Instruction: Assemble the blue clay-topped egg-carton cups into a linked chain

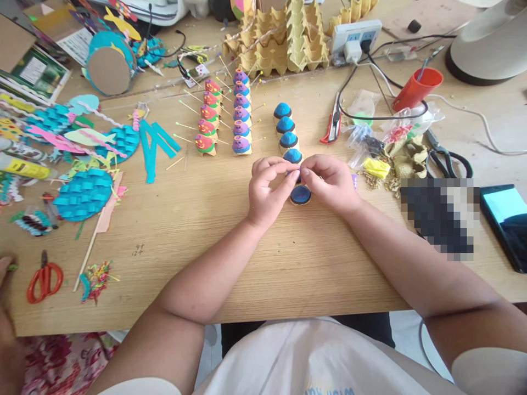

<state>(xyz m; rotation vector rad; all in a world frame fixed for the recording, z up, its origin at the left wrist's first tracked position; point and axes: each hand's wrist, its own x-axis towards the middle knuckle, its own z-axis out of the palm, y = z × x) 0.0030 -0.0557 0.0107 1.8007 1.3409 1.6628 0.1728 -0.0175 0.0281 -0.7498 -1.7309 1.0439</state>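
L grip [275, 184] & R grip [327, 181] — close tog. over nr end of blue-domed carton row [289, 139]

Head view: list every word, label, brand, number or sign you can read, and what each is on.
No text reads with certainty.
Table: handwritten marks, seemingly two rows of figures, too small and faint to quote.
Shirt: blue and yellow lettering at the bottom edge, blurred and partly cut off.
Green box: white label, print too small to read.
Bottle with yellow label: print too blurred to read.
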